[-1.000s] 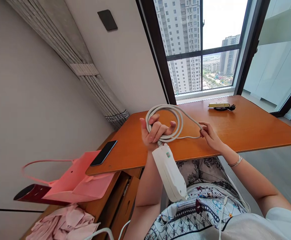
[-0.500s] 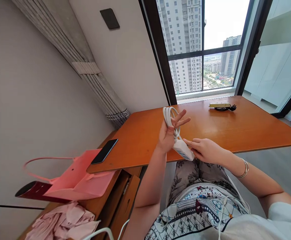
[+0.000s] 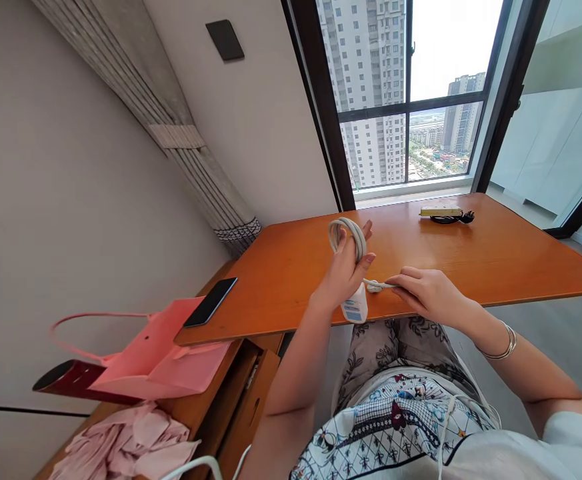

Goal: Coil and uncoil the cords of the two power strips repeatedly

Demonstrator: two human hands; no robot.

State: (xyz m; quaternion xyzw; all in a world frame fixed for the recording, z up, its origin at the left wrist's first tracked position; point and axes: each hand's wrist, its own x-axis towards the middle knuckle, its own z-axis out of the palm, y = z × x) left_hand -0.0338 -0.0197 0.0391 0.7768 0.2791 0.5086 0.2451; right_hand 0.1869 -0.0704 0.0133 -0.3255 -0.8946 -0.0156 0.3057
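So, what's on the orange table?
A phone lies at its left edge; a yellow power strip with a black cord lies near the far edge. The tabletop behind the left hand, right hand and coiled cable can't be seen.

White plastic block (image 3: 355, 311), smooth cord (image 3: 359, 244), glossy wooden tabletop (image 3: 291, 270), matt cloth (image 3: 123, 443), shiny metal bangles (image 3: 511, 341)

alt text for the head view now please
A person's left hand holds a coiled pale cable above a white block while the right hand pinches a strand. A phone and yellow power strip lie on the brown table.
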